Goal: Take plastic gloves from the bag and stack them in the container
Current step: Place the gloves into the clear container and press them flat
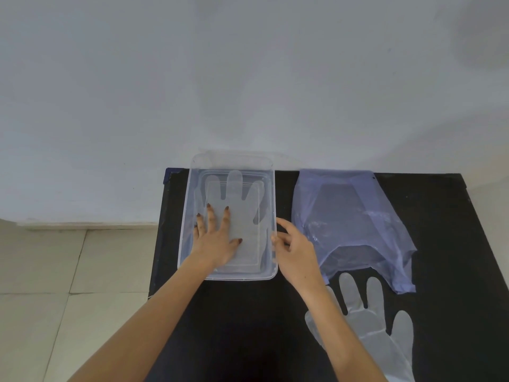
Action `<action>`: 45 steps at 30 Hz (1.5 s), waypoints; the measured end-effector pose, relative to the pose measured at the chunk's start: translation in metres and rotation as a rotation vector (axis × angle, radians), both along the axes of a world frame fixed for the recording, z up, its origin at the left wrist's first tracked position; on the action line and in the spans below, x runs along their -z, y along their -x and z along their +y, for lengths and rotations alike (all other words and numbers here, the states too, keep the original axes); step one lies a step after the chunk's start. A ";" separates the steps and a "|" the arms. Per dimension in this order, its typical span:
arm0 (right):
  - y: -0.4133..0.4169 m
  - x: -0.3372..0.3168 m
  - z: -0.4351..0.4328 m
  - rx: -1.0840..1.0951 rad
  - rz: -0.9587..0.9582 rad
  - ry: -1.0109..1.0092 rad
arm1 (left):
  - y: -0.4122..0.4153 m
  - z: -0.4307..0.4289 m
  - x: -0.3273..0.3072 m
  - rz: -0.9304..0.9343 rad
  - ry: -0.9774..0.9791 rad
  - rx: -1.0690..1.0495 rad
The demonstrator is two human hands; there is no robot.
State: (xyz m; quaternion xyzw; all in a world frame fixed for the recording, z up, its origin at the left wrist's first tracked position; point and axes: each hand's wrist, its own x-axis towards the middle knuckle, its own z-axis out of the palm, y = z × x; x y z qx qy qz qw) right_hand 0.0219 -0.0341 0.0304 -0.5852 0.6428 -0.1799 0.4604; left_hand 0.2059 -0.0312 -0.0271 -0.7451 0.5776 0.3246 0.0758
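Observation:
A clear plastic container [271,188] sits at the back left of the black table. A translucent plastic glove [242,213] lies flat inside it, fingers pointing away from me. My left hand [217,238] rests flat on that glove with fingers spread. My right hand [293,249] grips the container's right rim with thumb and fingers. A pale blue plastic bag [349,216] lies flat to the right of the container. Another translucent glove [377,321] lies on the table in front of the bag, partly under my right forearm.
The black table [248,312] stands against a white wall [248,78]. Its left edge runs beside the container, with pale floor tiles [68,271] beyond. The bag reaches close to the table's back edge.

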 end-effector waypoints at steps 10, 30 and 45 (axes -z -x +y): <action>0.001 -0.004 0.000 -0.004 -0.001 -0.001 | -0.006 -0.002 -0.010 0.073 0.045 -0.027; -0.003 -0.011 0.001 0.001 0.008 -0.018 | -0.015 0.014 -0.038 0.115 0.041 0.097; 0.074 -0.045 0.089 0.194 -0.068 0.049 | 0.053 0.104 -0.112 0.399 0.396 -0.200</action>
